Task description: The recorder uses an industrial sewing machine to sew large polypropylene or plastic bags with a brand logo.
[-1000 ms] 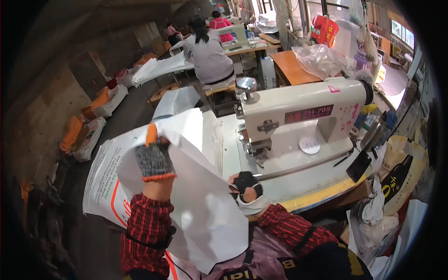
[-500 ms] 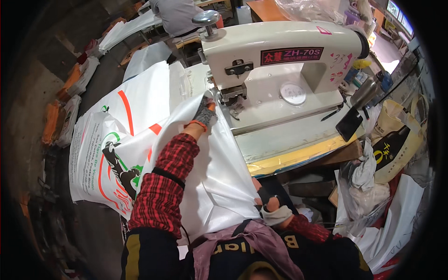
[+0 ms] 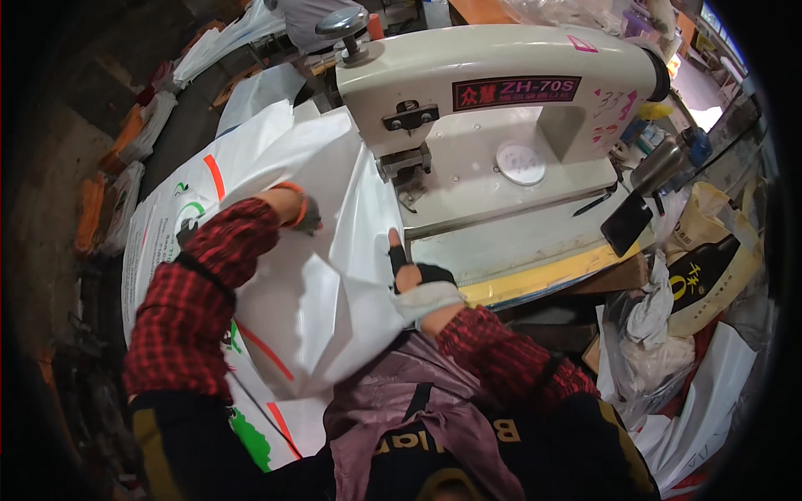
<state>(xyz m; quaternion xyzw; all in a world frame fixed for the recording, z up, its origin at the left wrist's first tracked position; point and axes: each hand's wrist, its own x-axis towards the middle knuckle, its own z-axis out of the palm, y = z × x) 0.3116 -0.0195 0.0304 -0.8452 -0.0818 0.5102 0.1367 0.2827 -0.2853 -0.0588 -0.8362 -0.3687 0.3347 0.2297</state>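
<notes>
Bag left of sewing machine

I'm in a sewing workshop, the kind that stitches woven plastic sacks. A heavy cream industrial sewing machine sits on my bench, its yellow edge worn. White sacks with red and green print spread out over the bench and floor beside me. More finished sacks lie stacked in piles along the bare concrete floor. To my right, bags and plastic wrappings clutter the space, and another worker's bench stands beyond the machine.
</notes>
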